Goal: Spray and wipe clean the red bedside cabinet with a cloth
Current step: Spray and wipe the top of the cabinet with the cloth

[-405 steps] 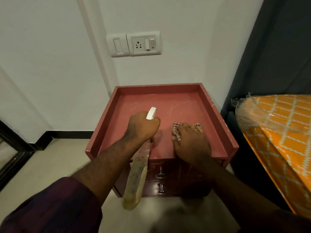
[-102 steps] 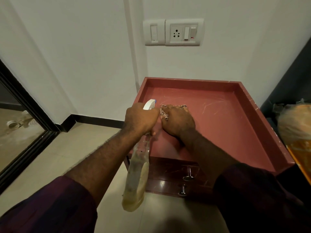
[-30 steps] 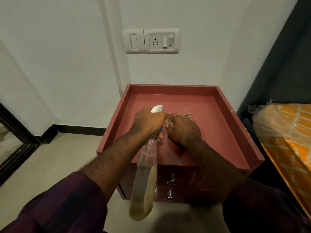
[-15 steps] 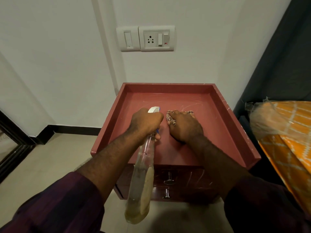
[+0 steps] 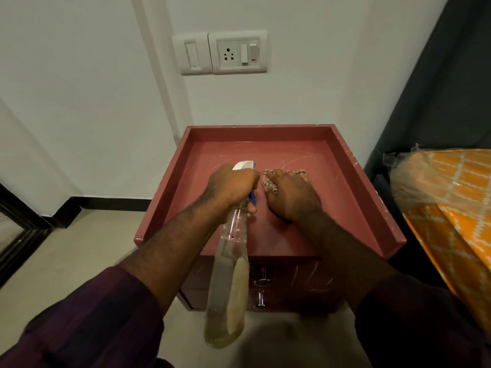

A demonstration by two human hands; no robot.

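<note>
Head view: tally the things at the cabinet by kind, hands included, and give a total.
spray bottle: 1
cloth: 1
red cabinet: 1
drawer handles: 2
hands: 2, left hand and right hand
Total: 7

One head-worn camera looks forward and steeply down, close above the red bedside cabinet [image 5: 265, 155]. It faces the wall [image 5: 292, 96] behind.
</note>
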